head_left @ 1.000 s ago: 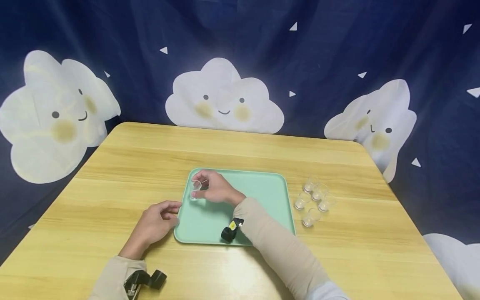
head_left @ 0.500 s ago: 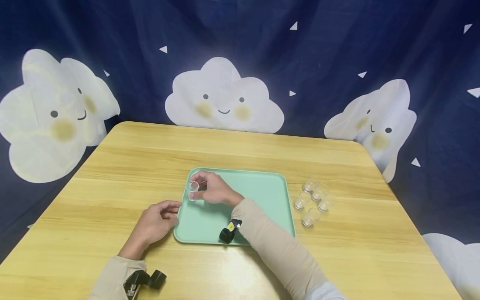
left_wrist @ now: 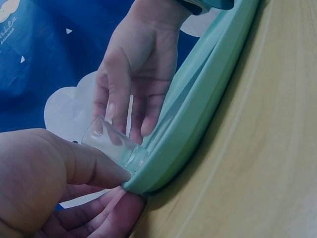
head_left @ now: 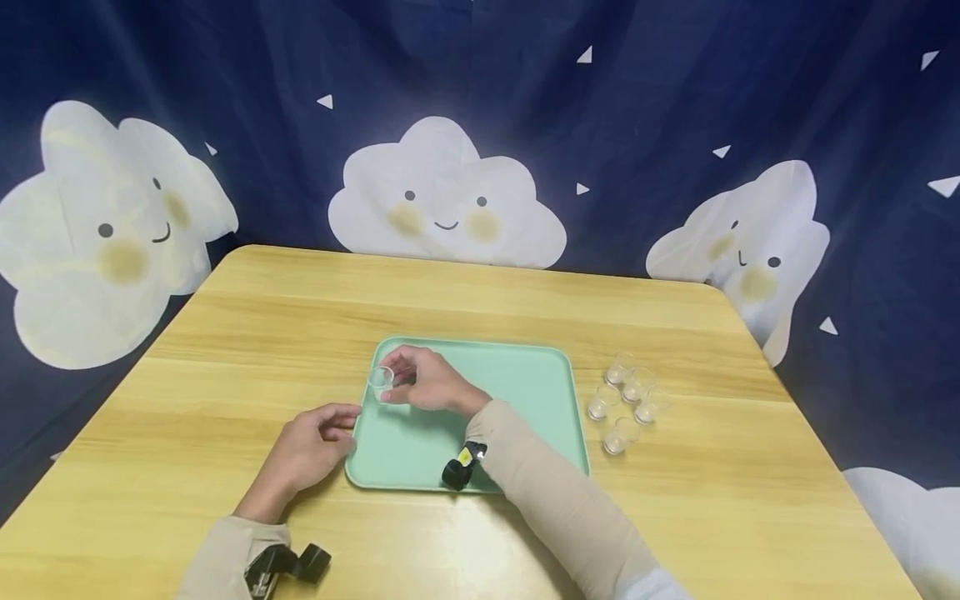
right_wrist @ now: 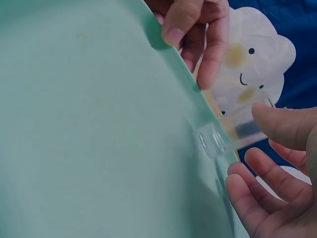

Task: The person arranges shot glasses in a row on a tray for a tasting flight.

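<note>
A small clear shot glass (head_left: 380, 380) stands upright on the mint-green tray (head_left: 480, 475), close to its left rim. Around its right side is my right hand (head_left: 429, 382), thumb and fingers spread. In the right wrist view, the thumb overlaps the glass (right_wrist: 214, 140) while the fingertips (right_wrist: 256, 157) lie just apart from it. My left hand (head_left: 311, 446) holds the tray's left edge. The left wrist view has its thumb (left_wrist: 106, 167) on the rim and the other fingers below, outside the tray.
Several more clear shot glasses (head_left: 621, 435) stand grouped on the wooden table (head_left: 712, 500), right of the tray. A dark blue curtain (head_left: 637, 92) with smiling clouds hangs behind the table. A black wrist camera (head_left: 459, 471) on the right sleeve sits low over the tray.
The shot glass has shifted slightly left toward the tray's rim. My right fingers have loosened from around it. The left hand keeps its place at the tray's edge.
</note>
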Action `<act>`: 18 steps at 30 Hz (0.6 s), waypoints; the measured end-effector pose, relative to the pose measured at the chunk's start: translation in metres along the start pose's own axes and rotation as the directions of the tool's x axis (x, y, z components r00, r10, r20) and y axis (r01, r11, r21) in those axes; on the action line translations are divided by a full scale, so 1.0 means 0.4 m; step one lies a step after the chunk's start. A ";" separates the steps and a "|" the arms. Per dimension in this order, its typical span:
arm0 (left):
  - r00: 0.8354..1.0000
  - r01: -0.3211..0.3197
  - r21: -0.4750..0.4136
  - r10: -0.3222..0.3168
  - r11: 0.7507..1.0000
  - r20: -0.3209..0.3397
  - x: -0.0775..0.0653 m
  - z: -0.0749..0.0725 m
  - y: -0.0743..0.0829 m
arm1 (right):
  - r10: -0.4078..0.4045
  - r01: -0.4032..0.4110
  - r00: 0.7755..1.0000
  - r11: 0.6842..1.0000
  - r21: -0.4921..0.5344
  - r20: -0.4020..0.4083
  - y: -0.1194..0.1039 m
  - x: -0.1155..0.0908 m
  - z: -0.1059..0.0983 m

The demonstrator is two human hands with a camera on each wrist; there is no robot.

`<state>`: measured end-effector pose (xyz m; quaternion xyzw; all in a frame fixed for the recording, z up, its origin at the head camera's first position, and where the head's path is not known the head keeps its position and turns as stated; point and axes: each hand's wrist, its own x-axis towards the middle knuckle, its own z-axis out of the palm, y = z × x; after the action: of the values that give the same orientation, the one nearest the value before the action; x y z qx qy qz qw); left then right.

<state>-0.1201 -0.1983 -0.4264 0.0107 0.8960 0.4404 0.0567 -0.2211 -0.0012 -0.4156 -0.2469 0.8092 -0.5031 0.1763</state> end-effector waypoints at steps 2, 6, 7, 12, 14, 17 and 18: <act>1.000 -0.006 0.000 0.006 1.000 -0.005 -0.001 0.001 0.000 | 0.000 0.000 1.000 1.000 0.016 -0.002 0.003 -0.009 -0.010; 1.000 -0.015 0.002 0.015 1.000 -0.015 0.000 0.002 0.001 | 0.003 -0.002 1.000 0.999 0.035 -0.006 0.008 -0.036 -0.044; 1.000 -0.015 0.002 0.015 1.000 -0.016 0.000 0.002 0.002 | 0.004 -0.004 1.000 0.999 0.041 -0.006 0.010 -0.045 -0.054; 1.000 -0.009 0.006 0.009 1.000 -0.015 -0.001 0.001 0.005 | -0.014 0.015 1.000 0.997 0.076 -0.024 0.018 -0.091 -0.111; 1.000 -0.005 0.008 0.005 1.000 -0.011 -0.002 0.002 0.004 | -0.030 0.034 0.999 0.996 0.086 -0.038 0.019 -0.113 -0.136; 1.000 0.002 0.008 -0.002 1.000 -0.007 -0.004 0.003 0.001 | -0.052 0.059 0.997 0.991 0.123 -0.065 0.021 -0.149 -0.172; 1.000 0.003 0.008 -0.003 1.000 -0.008 -0.004 0.004 -0.001 | -0.058 0.068 0.995 0.988 0.141 -0.075 0.021 -0.161 -0.184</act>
<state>-0.1183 -0.1974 -0.4274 0.0076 0.8979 0.4368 0.0538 -0.2097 0.0928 -0.3891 -0.2414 0.7685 -0.5736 0.1488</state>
